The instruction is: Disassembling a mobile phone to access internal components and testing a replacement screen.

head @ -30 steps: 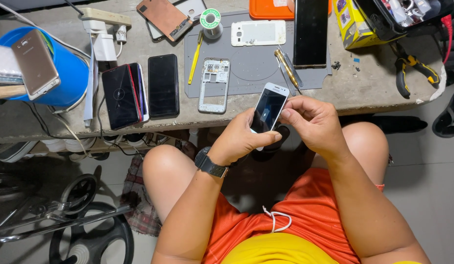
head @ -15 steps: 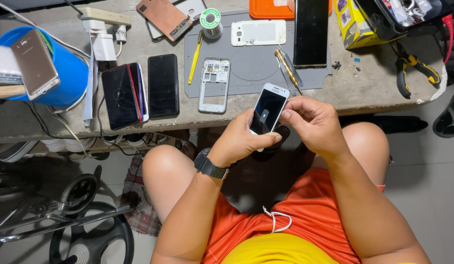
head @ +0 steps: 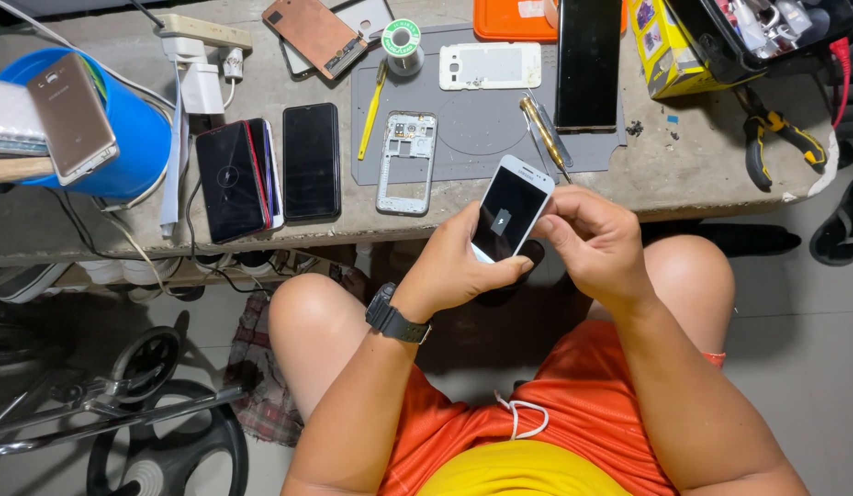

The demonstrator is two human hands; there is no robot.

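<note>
Both hands grip a white smartphone just below the centre of the frame.

The left hand (head: 463, 262) wraps the lower end of the white smartphone (head: 509, 209), fingers closed under it, while the right hand (head: 592, 241) pinches its right edge; the dark screen faces up over the knees, just in front of the bench edge. Above it on the grey mat (head: 486, 138) lie a bare phone frame (head: 406, 163), a screwdriver (head: 544, 129) and a white back cover (head: 491, 66). Two dark phones (head: 270, 170) lie left of the mat, a blue bucket (head: 123, 129) at upper left, pliers (head: 777, 138) at upper right.
</note>
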